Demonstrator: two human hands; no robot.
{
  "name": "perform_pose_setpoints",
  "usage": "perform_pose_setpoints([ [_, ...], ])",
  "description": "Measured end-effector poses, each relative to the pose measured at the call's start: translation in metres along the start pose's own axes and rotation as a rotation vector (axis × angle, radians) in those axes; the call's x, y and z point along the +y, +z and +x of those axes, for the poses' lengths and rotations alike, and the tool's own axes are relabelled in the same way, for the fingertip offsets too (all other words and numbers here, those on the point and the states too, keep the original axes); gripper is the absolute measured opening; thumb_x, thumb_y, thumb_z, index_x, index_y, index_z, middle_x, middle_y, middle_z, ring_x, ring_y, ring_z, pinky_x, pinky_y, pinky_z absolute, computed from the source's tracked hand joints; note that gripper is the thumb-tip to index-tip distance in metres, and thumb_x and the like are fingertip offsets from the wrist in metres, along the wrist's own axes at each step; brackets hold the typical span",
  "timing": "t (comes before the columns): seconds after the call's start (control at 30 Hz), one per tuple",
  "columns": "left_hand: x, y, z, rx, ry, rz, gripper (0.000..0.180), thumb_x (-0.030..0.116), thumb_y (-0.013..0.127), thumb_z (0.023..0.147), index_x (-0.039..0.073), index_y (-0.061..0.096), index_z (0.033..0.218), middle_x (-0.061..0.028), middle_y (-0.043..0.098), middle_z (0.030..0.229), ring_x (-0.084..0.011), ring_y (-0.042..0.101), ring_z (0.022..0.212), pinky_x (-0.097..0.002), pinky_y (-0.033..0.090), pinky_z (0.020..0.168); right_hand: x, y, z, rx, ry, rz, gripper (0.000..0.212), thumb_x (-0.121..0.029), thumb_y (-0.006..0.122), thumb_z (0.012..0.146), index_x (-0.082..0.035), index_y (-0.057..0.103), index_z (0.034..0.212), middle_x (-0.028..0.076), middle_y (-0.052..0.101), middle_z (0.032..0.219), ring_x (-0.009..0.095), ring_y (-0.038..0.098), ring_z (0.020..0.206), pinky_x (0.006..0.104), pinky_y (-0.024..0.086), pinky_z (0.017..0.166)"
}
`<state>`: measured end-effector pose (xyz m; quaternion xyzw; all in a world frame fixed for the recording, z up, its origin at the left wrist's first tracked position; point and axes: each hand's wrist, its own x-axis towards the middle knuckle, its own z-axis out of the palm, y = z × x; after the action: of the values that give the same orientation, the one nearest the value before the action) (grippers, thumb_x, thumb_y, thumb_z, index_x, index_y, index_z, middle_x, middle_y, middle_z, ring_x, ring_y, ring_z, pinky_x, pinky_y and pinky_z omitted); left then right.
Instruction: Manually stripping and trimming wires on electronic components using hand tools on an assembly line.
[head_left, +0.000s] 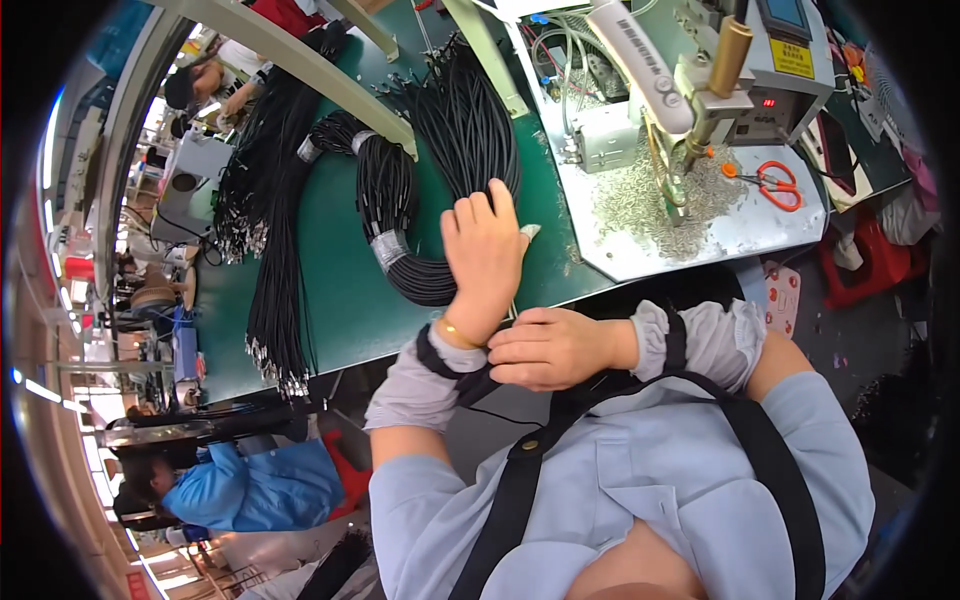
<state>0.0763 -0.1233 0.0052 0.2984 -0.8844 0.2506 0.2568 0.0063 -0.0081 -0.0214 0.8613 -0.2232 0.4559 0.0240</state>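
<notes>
My left hand [483, 245] is on the near end of a thick bundle of black cables [465, 125], its fingers bent over the bundle. A small white tip [530, 232] sticks out beside this hand. My right hand [550, 348] is at the table's front edge, close against my left wrist. Its fingers are curled together, and what they hold, if anything, is hidden beneath them. Left of the bundle lies a coiled hank of black cables [388, 190], bound with clear wrap. Farther left, long loose black cables [275, 290] hang over the green table [335, 240].
At the right stands a bench machine [690, 95] on a metal plate [610, 255], with small metal terminals [640, 215] heaped around it. Orange-handled scissors [778, 185] lie there. Pale frame posts [300, 75] rise from the table. A person in blue [260, 485] sits at the left.
</notes>
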Motion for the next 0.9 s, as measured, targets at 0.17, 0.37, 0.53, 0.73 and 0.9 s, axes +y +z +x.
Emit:
perform_pose_setpoints([
  [0.17, 0.017, 0.033, 0.006, -0.014, -0.158, 0.206, 0.03, 0.017, 0.063, 0.068, 0.004, 0.053, 0.093, -0.0037, 0.047, 0.066, -0.0203, 0.048, 0.062, -0.0306, 0.04, 0.06, -0.014, -0.035, -0.026, -0.086, 0.109, 0.038, 0.025, -0.012, 0.057, 0.074, -0.008, 0.053, 0.098, 0.005, 0.054, 0.097, 0.018, 0.053, 0.093, 0.0301, 0.04, 0.075],
  [0.37, -0.008, 0.006, 0.022, -0.179, -0.49, -0.513, 0.042, 0.01, 0.069, 0.065, 0.001, 0.049, 0.101, -0.0071, 0.056, 0.076, -0.0233, 0.055, 0.069, -0.0315, 0.043, 0.06, -0.016, -0.057, -0.034, -0.052, 0.178, -0.007, 0.024, -0.01, 0.057, 0.073, -0.007, 0.053, 0.097, 0.005, 0.055, 0.092, 0.019, 0.055, 0.084, 0.0288, 0.041, 0.068],
  [0.53, -0.039, 0.001, 0.018, 0.204, -0.93, -1.489, 0.051, 0.006, 0.071, 0.063, 0.002, 0.046, 0.108, -0.013, 0.058, 0.08, -0.0271, 0.058, 0.07, -0.0346, 0.045, 0.061, -0.012, -0.053, -0.024, 0.046, 0.191, -0.041, 0.023, -0.008, 0.058, 0.072, -0.006, 0.053, 0.094, 0.005, 0.055, 0.089, 0.018, 0.056, 0.08, 0.0286, 0.042, 0.067],
  [0.73, -0.038, -0.014, 0.026, -0.29, -0.354, -0.465, 0.054, 0.005, 0.069, 0.063, 0.004, 0.045, 0.111, -0.0117, 0.056, 0.076, -0.0288, 0.054, 0.069, -0.0378, 0.044, 0.064, -0.008, -0.045, -0.017, 0.059, 0.277, -0.028, 0.02, -0.005, 0.06, 0.07, -0.006, 0.054, 0.089, 0.005, 0.056, 0.086, 0.018, 0.056, 0.08, 0.0284, 0.042, 0.066],
  [0.9, -0.05, -0.012, 0.03, -0.247, -0.322, -0.721, 0.054, 0.006, 0.067, 0.063, 0.004, 0.044, 0.112, -0.01, 0.055, 0.085, -0.0288, 0.053, 0.071, -0.0397, 0.043, 0.066, -0.002, -0.036, -0.019, -0.175, 0.61, 0.008, 0.029, -0.001, 0.055, 0.074, -0.005, 0.049, 0.102, 0.007, 0.054, 0.098, 0.018, 0.055, 0.092, 0.0299, 0.043, 0.071],
])
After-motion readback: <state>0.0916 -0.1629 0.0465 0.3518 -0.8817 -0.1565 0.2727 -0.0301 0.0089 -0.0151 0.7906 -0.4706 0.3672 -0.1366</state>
